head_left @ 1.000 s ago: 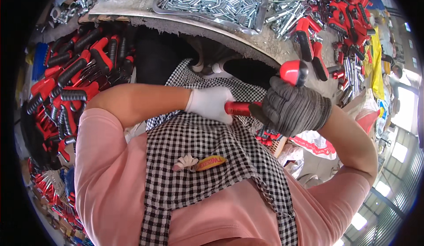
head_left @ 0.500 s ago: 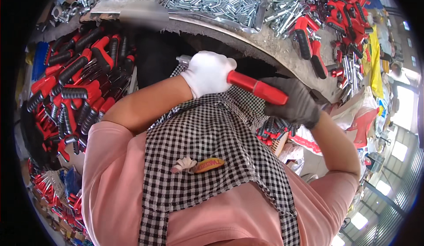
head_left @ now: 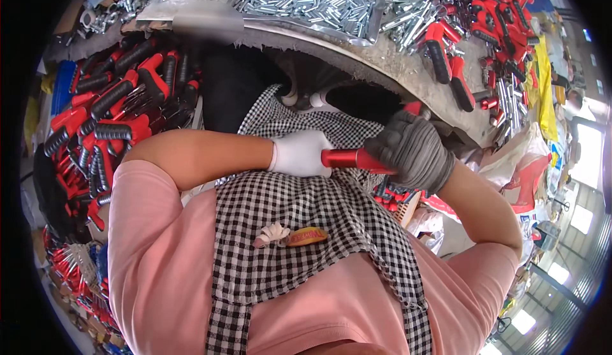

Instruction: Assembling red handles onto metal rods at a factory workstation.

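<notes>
In front of my waist I hold a red tool handle [head_left: 342, 159] crosswise with both hands. My left hand [head_left: 299, 153], in a white glove, is closed around the handle's narrower, tube-like end, close against the checked apron [head_left: 287, 205]. My right hand [head_left: 411, 154], in a grey glove, is wrapped over the handle's wider part, with the fingers curled on it. A red tip [head_left: 413, 108] shows above the right glove; whether it belongs to the same handle I cannot tell. The part inside the left glove is hidden.
Ahead is a worktop [head_left: 408, 78] with a metal tray [head_left: 376, 33] of short silver pins. Red handles with black grips [head_left: 459, 84] lie at its right. Another heap of red-and-black handles [head_left: 121, 100] is on my left. A white-and-red sack [head_left: 523, 164] stands right.
My left hand has come down toward the apron with the handle. My right hand has turned and now wraps over the handle's wider part. The silver end beside the left glove no longer shows.
</notes>
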Motion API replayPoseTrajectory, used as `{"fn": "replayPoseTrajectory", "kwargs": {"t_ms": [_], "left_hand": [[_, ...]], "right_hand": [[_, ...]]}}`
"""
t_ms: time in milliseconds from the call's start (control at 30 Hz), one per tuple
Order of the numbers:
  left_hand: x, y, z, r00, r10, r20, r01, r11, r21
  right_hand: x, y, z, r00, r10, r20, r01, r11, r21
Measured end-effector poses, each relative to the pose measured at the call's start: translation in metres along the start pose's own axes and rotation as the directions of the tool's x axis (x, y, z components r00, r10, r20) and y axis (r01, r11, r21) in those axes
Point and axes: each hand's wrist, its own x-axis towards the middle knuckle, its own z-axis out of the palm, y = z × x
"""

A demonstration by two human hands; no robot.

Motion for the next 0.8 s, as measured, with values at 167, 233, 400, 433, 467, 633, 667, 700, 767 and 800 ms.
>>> {"fn": "replayPoseTrajectory", "kwargs": {"t_ms": [167,233,400,433,467,633,667,700,767,800], "left_hand": [[0.011,0.002,-0.011,0.989,-0.097,-0.109,0.121,0.961,0.248],[0.018,0.007,-0.025,0.981,-0.070,-0.179,0.140,0.899,0.414],[0.022,0.018,-0.050,0.851,0.199,-0.486,0.109,0.839,0.534],[0.019,0.019,-0.051,0.844,0.233,-0.484,0.057,0.857,0.513],[0.017,0.019,-0.054,0.873,0.227,-0.432,0.010,0.876,0.481],[0.016,0.016,-0.046,0.973,0.089,0.212,-0.070,0.993,-0.097],[0.016,0.013,-0.040,0.985,0.090,0.150,-0.083,0.995,-0.054],[0.015,0.011,-0.031,0.991,0.068,0.118,-0.067,0.998,-0.012],[0.015,0.002,-0.022,0.999,0.041,-0.012,-0.040,0.997,0.060],[0.014,-0.003,-0.017,0.999,-0.026,-0.041,0.029,0.997,0.073]], "right_hand": [[-0.005,0.005,0.018,0.674,0.555,0.487,-0.684,0.220,0.695],[-0.004,0.004,0.019,0.550,0.510,0.661,-0.731,-0.087,0.676],[-0.006,0.025,-0.010,0.787,0.611,0.088,-0.487,0.526,0.697],[-0.008,0.026,-0.017,0.873,0.487,-0.016,-0.429,0.785,0.446],[-0.007,0.028,-0.023,0.945,0.302,-0.128,-0.285,0.949,0.134],[0.003,0.032,-0.040,0.871,-0.482,-0.092,0.396,0.801,-0.448],[0.004,0.032,-0.037,0.865,-0.498,-0.064,0.428,0.798,-0.424],[0.004,0.029,-0.030,0.925,-0.361,-0.120,0.298,0.884,-0.361],[0.004,0.023,-0.007,0.994,-0.011,-0.110,-0.007,0.987,-0.163],[0.001,0.022,0.005,0.986,0.115,-0.120,-0.110,0.993,0.045]]}}
